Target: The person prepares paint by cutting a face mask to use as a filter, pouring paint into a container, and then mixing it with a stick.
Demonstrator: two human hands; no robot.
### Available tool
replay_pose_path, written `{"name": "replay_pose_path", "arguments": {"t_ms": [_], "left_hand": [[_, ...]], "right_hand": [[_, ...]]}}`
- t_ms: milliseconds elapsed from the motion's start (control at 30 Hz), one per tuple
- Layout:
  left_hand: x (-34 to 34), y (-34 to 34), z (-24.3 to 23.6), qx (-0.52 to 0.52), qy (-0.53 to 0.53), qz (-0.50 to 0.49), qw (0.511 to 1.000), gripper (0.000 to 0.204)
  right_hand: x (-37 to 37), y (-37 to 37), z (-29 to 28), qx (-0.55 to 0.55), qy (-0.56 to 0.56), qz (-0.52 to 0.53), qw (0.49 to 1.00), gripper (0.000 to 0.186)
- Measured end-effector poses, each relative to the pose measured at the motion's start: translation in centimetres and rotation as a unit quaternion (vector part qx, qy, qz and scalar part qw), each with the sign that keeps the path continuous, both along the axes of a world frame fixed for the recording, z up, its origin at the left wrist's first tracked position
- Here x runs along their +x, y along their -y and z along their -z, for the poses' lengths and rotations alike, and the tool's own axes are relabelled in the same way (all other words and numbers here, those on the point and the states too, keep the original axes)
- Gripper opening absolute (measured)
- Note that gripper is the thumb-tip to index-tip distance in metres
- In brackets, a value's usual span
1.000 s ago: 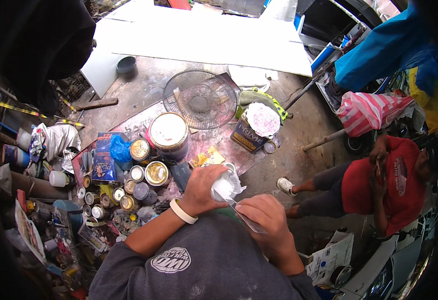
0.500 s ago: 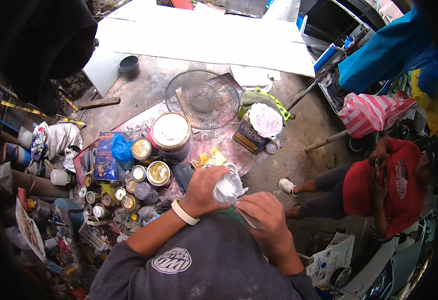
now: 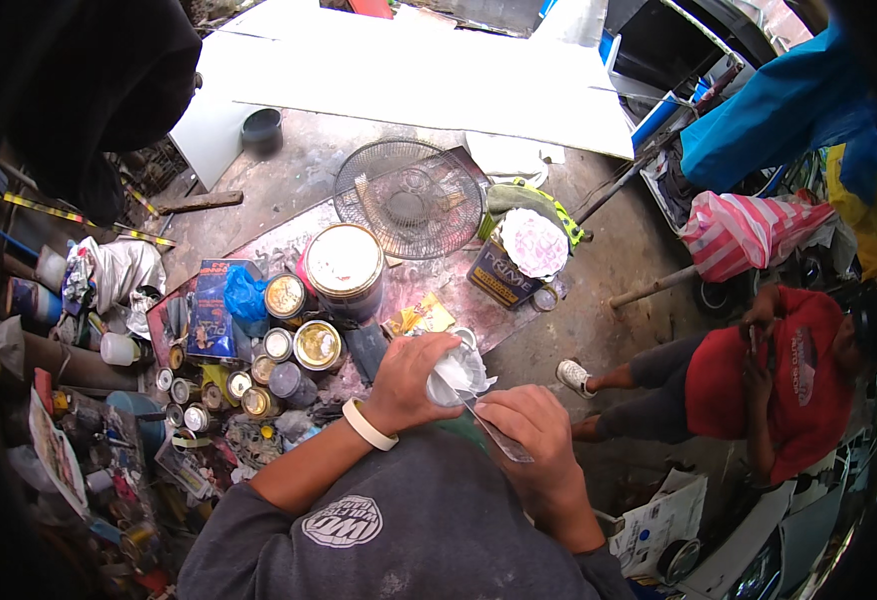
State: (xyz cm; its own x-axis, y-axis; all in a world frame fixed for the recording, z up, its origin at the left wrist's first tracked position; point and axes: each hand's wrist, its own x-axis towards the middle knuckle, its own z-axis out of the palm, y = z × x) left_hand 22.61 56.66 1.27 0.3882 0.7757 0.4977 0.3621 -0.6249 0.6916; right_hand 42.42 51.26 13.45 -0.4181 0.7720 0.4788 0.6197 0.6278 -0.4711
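Observation:
My left hand (image 3: 411, 382), with a pale band at the wrist, is wrapped round a small clear cup (image 3: 445, 392). Whitish material (image 3: 464, 372) with ragged edges shows at the cup's mouth. My right hand (image 3: 534, 425) is closed on a thin, flat scraper (image 3: 504, 442); one end sticks out below the fingers and the other reaches the cup's rim. How deep the scraper goes into the cup I cannot tell. Just beyond my left hand lies a crumpled yellow wrapper (image 3: 423, 316).
Paint cans (image 3: 318, 345) crowd the left, beside a large white-lidded can (image 3: 345, 262). Farther back lie a round fan guard (image 3: 411, 200) and a dark square tin (image 3: 502, 276). A person in a red shirt (image 3: 774, 375) stands at right, near a striped bag (image 3: 734, 230).
Both hands keep their hold on the cup and the scraper. The scraper has shifted very slightly at the cup's rim; the whole view has moved a little.

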Motion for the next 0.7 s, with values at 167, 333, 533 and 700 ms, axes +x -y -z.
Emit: {"name": "replay_pose_path", "arguments": {"t_ms": [167, 333, 533, 700], "left_hand": [[0.0, 0.0, -0.1, 0.006, -0.003, 0.002, 1.000, 0.097], [0.1, 0.1, -0.3, 0.004, -0.003, 0.001, 1.000, 0.095], [0.1, 0.0, 0.0, 0.005, -0.005, -0.003, 1.000, 0.098], [-0.1, 0.0, 0.1, -0.009, -0.014, 0.003, 1.000, 0.100]], "right_hand": [[0.1, 0.1, 0.2, 0.001, -0.001, 0.004, 1.000, 0.032], [0.4, 0.3, 0.2, 0.001, -0.003, 0.000, 1.000, 0.033], [0.4, 0.7, -0.5, 0.003, -0.005, 0.002, 1.000, 0.036], [0.4, 1.1, -0.9, -0.008, -0.003, -0.017, 1.000, 0.037]]}}
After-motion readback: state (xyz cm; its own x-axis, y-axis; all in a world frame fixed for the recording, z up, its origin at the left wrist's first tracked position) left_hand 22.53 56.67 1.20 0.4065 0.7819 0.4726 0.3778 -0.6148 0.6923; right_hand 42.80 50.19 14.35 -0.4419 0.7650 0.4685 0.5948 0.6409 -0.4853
